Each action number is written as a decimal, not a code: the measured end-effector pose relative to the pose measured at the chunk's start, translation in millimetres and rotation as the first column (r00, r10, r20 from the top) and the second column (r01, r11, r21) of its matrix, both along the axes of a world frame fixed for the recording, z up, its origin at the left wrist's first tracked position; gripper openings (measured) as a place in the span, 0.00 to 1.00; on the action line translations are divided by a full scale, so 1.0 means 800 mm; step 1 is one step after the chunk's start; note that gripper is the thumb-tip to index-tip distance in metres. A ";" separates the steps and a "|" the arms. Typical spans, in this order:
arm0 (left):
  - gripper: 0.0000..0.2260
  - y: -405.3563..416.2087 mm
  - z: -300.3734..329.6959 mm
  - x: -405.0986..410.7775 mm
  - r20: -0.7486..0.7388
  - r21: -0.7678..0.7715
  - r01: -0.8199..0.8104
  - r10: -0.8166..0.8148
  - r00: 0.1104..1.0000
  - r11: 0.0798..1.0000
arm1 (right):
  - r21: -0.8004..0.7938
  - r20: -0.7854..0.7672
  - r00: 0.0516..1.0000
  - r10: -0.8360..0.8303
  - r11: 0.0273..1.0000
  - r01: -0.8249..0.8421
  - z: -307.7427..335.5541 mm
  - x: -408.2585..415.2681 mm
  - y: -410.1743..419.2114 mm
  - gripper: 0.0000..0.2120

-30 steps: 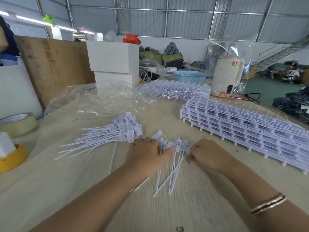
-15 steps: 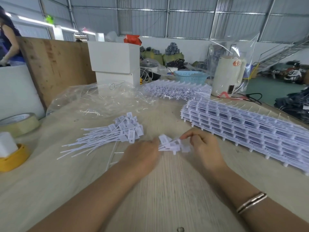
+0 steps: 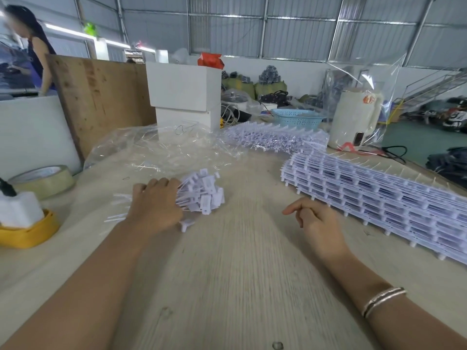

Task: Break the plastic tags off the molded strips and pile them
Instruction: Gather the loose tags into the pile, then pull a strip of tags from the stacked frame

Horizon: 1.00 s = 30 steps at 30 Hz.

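Note:
A pile of loose white plastic tags lies on the wooden table, heads to the right, thin tails to the left. My left hand lies palm down across the pile's tails, fingers curled over them. One stray tag lies just below that hand. My right hand hovers empty over the table, fingers loosely apart, just left of a long stack of white molded strips. A second heap of molded strips lies farther back.
Crumpled clear plastic lies behind the pile. A tape roll and a yellow holder with white foam sit at the left edge. White boxes, a blue basket and a white kettle stand at the back. A person stands far left.
Both hands held a small bunch of tags at the centre. My left hand has carried it left onto the pile; my right hand has let go and drawn back to the right.

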<state>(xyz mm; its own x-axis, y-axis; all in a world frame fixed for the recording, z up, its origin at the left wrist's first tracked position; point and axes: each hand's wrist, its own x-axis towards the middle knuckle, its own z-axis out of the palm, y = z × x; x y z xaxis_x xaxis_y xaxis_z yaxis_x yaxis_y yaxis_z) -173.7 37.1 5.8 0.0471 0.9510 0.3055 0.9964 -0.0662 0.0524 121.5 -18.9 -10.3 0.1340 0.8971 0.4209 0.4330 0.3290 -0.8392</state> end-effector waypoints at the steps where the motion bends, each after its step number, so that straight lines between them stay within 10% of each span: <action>1: 0.23 0.002 -0.005 -0.001 0.031 -0.023 0.006 -0.005 1.000 1.000 | -0.007 0.004 1.000 0.005 1.000 -0.005 0.000 -0.001 0.000 0.21; 15: 0.13 -0.043 0.030 0.057 -0.020 0.471 0.412 -0.457 0.889 0.780 | -0.032 0.022 1.000 -0.014 0.999 0.015 -0.003 0.000 0.004 0.22; 24: 0.07 -0.064 -0.024 0.150 0.092 0.088 0.716 -0.722 0.686 0.692 | -0.073 0.480 0.873 -0.079 0.989 0.130 -0.006 0.004 0.013 0.11; 30: 0.07 -0.030 -0.017 0.198 0.452 -0.153 0.611 -0.495 0.742 0.777 | 0.068 0.861 0.454 -0.228 0.937 0.342 0.012 0.049 0.036 0.14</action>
